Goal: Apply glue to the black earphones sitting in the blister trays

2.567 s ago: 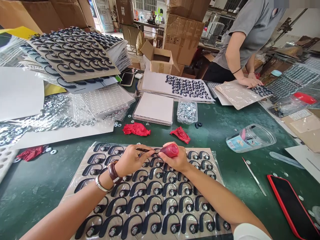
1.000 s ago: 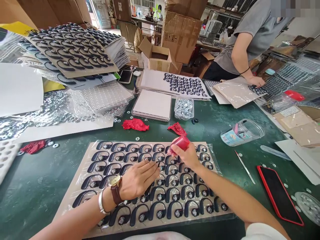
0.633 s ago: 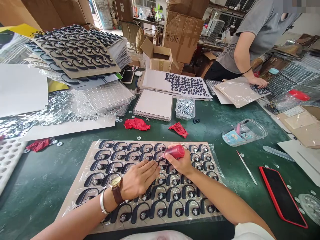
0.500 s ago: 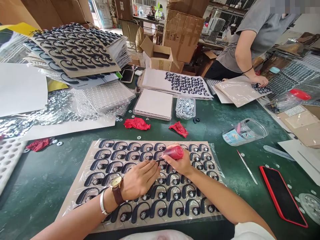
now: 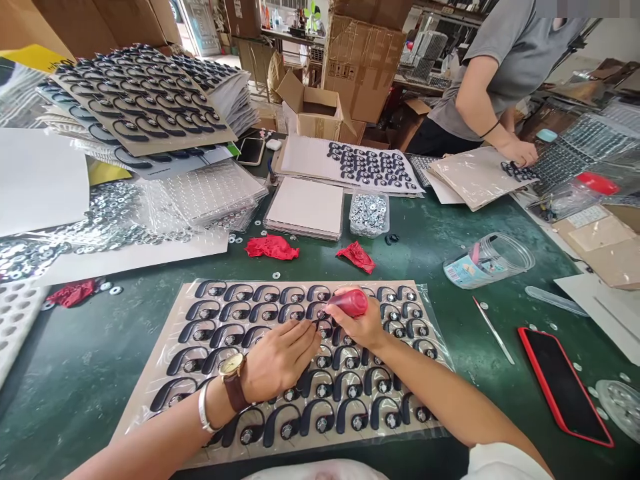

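In my right hand (image 5: 361, 325) is a red-handled screwdriver (image 5: 350, 302), gripped by its thick, see-through handle and slanting down to the left. Its tip is mostly hidden by my fingers. My left hand (image 5: 285, 353) lies palm down, fingers stretched out close together, the fingertips beside the screwdriver's tip. Both hands rest over a brown sheet (image 5: 165, 360) covered in clear film. Rows of black ear-hook-shaped pieces (image 5: 320, 417), each with a round, shiny disc, are set on it. The pieces directly under my hands are hidden.
Beyond the sheet lie red crumpled scraps (image 5: 271, 247), a tub of metal washers (image 5: 369, 213) and a stack of pale cards (image 5: 304, 208). Rightward are a clear jar (image 5: 487, 262) and a red-cased phone (image 5: 565, 387). Piled hook sheets (image 5: 145, 100) stand left; a co-worker's hand (image 5: 520, 152) is back right.
My hands and the screwdriver stay almost in place. The co-worker's arm has shifted, and a second hand now shows near the pieces there. The view has turned slightly.
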The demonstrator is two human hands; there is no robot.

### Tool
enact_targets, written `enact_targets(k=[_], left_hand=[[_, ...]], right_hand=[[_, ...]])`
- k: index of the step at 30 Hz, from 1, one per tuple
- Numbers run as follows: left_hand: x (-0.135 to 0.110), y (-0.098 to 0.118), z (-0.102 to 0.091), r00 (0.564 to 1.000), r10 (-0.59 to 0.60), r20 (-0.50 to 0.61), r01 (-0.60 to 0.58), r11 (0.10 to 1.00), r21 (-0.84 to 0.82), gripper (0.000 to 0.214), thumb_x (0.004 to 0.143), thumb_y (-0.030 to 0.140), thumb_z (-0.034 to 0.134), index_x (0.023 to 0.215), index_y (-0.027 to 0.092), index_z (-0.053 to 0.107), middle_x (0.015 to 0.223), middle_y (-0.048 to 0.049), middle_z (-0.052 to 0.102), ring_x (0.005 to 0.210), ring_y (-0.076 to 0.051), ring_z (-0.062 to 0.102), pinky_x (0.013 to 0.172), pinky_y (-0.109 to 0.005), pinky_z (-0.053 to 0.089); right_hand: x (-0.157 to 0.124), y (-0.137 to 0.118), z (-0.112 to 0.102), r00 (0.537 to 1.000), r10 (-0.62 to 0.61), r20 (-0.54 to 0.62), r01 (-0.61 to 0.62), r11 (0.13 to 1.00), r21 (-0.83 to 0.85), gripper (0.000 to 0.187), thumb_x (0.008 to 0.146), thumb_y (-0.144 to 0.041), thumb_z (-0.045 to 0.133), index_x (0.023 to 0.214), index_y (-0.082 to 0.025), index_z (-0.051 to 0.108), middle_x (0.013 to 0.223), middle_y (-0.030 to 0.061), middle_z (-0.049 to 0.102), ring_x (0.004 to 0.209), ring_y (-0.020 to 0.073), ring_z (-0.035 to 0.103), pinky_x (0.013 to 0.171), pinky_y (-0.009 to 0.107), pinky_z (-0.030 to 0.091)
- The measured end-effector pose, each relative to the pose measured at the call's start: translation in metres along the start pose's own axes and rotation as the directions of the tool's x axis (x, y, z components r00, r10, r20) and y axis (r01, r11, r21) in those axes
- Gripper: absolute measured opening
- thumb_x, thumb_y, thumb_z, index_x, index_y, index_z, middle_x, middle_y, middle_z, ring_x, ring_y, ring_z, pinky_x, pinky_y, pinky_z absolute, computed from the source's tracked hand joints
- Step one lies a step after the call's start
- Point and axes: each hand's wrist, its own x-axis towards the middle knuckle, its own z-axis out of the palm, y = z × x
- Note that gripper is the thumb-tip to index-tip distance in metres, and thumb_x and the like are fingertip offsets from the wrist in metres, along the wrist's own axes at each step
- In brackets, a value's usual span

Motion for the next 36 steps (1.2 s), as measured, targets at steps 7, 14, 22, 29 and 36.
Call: enact_targets(k=[7,14,22,29,36], left_hand=[[-0.001,-0.002,0.0,0.999,-0.028,0.025,0.03,0.998,-0.053,0.03,0.095,0.012,0.038,0.113,0.006,0.062,0.107,-0.0161,0.069,0.101,-0.026,0.066,0.084,-0.039,0.055],[0.003,-0.002,-0.002,0.999,-0.039,-0.001,0.039,0.998,-0.053,0.028,0.095,0.012,0.04,0.112,0.007,0.062,0.104,-0.015,0.07,0.101,-0.025,0.066,0.084,-0.038,0.055],[0.005,-0.006,-0.007,0.999,-0.033,-0.007,0.032,0.997,-0.07,0.03,0.094,0.012,0.039,0.112,0.008,0.062,0.104,-0.0134,0.071,0.099,-0.024,0.067,0.081,-0.037,0.057],[0.008,-0.013,-0.008,0.991,-0.136,-0.003,0.132,0.968,-0.215,0.024,0.093,0.017,0.048,0.111,0.013,0.062,0.105,-0.0088,0.072,0.096,-0.022,0.068,0.082,-0.037,0.057],[0.011,-0.018,-0.011,0.971,-0.241,-0.008,0.225,0.919,-0.323,0.019,0.092,0.016,0.053,0.108,0.017,0.064,0.1,-0.0057,0.073,0.093,-0.018,0.069,0.079,-0.031,0.056]], right_hand=[[0.0,-0.002,-0.001,0.999,-0.014,-0.031,0.014,1.0,0.001,0.022,0.08,-0.036,0.071,0.093,-0.02,0.064,0.082,0.0047,0.071,0.071,0.0186,0.07,0.069,0.031,0.057],[0.001,-0.003,-0.001,0.998,-0.029,-0.051,0.027,0.999,-0.034,0.019,0.081,-0.036,0.069,0.09,-0.02,0.064,0.082,0.005,0.071,0.072,0.0184,0.07,0.067,0.029,0.057],[0.002,-0.004,-0.003,0.998,-0.038,-0.053,0.035,0.998,-0.054,0.016,0.082,-0.034,0.068,0.088,-0.02,0.063,0.079,0.0039,0.07,0.067,0.0175,0.068,0.065,0.029,0.055],[0.0,-0.006,-0.004,0.999,0.039,-0.03,-0.039,0.999,-0.005,0.014,0.084,-0.034,0.066,0.085,-0.02,0.064,0.073,0.0038,0.07,0.062,0.0169,0.067,0.065,0.029,0.055],[-0.001,-0.004,-0.005,0.999,0.042,0.007,-0.042,0.999,0.013,0.015,0.084,-0.035,0.065,0.086,-0.021,0.063,0.074,0.004,0.07,0.063,0.0171,0.067,0.064,0.029,0.056]])
